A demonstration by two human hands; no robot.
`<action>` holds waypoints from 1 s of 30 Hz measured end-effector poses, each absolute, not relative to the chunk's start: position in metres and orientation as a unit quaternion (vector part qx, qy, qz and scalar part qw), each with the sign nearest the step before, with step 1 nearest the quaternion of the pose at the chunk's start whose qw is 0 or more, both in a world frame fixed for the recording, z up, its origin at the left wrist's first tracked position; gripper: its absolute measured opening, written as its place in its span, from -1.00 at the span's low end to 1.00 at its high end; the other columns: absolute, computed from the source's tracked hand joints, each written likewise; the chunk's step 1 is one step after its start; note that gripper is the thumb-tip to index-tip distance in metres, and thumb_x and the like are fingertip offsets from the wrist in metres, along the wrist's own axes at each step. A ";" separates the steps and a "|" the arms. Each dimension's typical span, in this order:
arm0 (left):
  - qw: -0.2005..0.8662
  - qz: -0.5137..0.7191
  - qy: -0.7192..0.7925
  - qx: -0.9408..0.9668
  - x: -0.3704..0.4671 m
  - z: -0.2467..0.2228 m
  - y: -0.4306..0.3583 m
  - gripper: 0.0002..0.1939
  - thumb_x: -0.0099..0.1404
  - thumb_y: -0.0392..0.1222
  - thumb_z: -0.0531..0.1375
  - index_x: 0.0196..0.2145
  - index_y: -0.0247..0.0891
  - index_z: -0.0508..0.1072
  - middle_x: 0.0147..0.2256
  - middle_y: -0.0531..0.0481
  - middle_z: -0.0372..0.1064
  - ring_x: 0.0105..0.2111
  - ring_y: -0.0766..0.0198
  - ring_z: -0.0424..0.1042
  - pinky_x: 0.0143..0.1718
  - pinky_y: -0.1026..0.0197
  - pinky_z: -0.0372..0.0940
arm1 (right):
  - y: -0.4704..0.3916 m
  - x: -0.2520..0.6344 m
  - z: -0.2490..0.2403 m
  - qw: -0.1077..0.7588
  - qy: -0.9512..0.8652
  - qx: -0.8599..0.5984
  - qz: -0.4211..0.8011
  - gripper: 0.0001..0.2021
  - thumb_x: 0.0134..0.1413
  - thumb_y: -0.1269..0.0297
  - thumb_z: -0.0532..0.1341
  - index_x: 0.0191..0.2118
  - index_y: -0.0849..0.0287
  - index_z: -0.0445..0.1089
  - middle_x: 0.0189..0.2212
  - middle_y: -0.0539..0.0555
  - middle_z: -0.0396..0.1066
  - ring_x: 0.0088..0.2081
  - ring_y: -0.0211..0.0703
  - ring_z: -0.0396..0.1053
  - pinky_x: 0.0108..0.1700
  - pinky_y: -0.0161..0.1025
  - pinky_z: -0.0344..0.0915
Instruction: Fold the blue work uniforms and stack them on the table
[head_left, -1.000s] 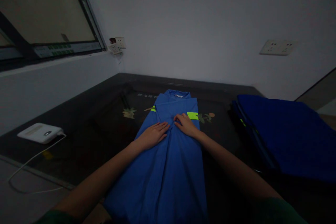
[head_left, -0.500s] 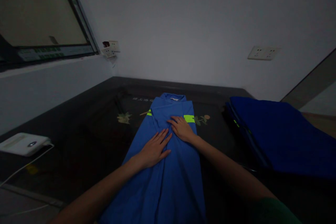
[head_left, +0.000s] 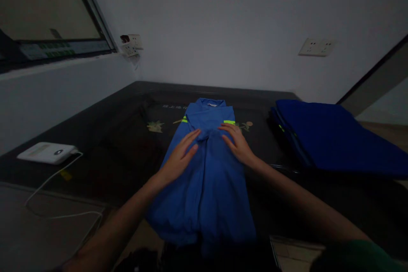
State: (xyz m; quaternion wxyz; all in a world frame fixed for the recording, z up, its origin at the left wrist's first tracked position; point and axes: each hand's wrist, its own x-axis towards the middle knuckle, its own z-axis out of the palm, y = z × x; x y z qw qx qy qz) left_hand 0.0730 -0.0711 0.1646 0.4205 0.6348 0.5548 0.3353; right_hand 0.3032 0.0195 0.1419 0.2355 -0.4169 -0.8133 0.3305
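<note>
A blue work jacket (head_left: 208, 170) with yellow-green reflective bands lies lengthwise on the dark table (head_left: 121, 136), its collar at the far end and its sides folded inward. The near end droops over the table's front edge. My left hand (head_left: 180, 155) is at the jacket's left side, fingers outstretched and thumb apart. Over the right side, close to the reflective band, my right hand (head_left: 237, 144) has its fingers spread. Neither hand grips the cloth; whether the fingertips touch it I cannot tell. A small crease in the fabric shows between the hands.
Dark blue folded clothes (head_left: 338, 136) are stacked on the table's right side. A white device (head_left: 51, 153) with a white cable (head_left: 60, 172) sits at the left. Wall sockets (head_left: 315, 46) are on the wall behind, and a window (head_left: 47, 8) is at the upper left.
My hands have moved apart, the left toward the left edge of the jacket and the right toward its right edge. The view has tilted down, showing the jacket's near end.
</note>
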 end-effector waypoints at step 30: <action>0.559 0.358 0.729 0.167 0.049 0.188 -0.325 -0.30 0.01 0.19 0.33 0.08 -0.06 0.33 -0.22 -0.05 0.53 -0.37 0.12 0.52 -0.37 0.14 0.44 | -0.271 0.363 0.219 0.259 -0.238 -0.668 0.656 -0.51 -0.23 -0.01 0.42 -0.15 0.02 0.33 -0.51 -0.03 0.45 -0.49 -0.12 0.42 -0.40 -0.22 0.37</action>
